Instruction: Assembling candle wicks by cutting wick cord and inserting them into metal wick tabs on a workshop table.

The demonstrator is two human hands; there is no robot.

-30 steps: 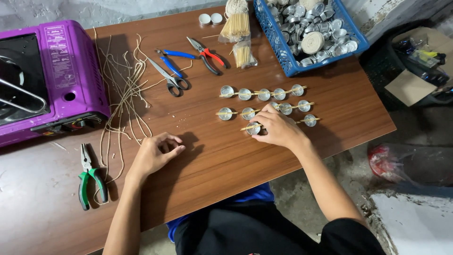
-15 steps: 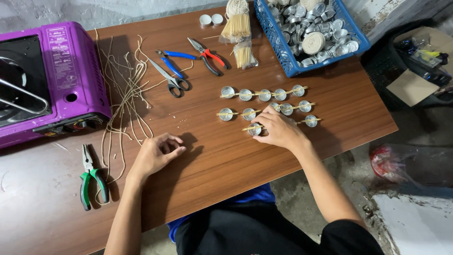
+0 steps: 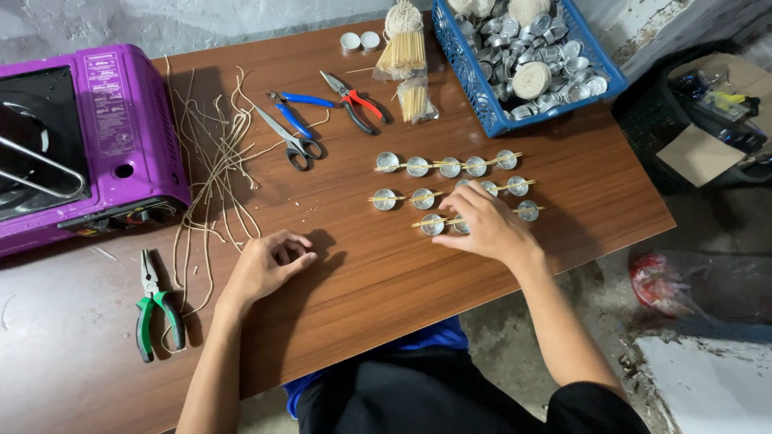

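Under the right hand (image 3: pixel 488 227), fingers spread flat, lies the nearest row of small metal cups (image 3: pixel 433 224), its thin stick running nine to three o'clock on the tabletop (image 3: pixel 386 273). At eight o'clock the left hand (image 3: pixel 264 264) rests loosely curled, holding nothing. At twelve o'clock sits a blue basket (image 3: pixel 482 96); a purple stove (image 3: pixel 121 120) stands at ten.

On the brown tabletop (image 3: pixel 386 273), the right hand (image 3: pixel 485 227) rests fingers-down on the nearest of three rows of small metal cups (image 3: pixel 432 224) threaded on thin sticks, while the left hand (image 3: pixel 265 265) lies loosely curled beside pale cords (image 3: pixel 211 173).
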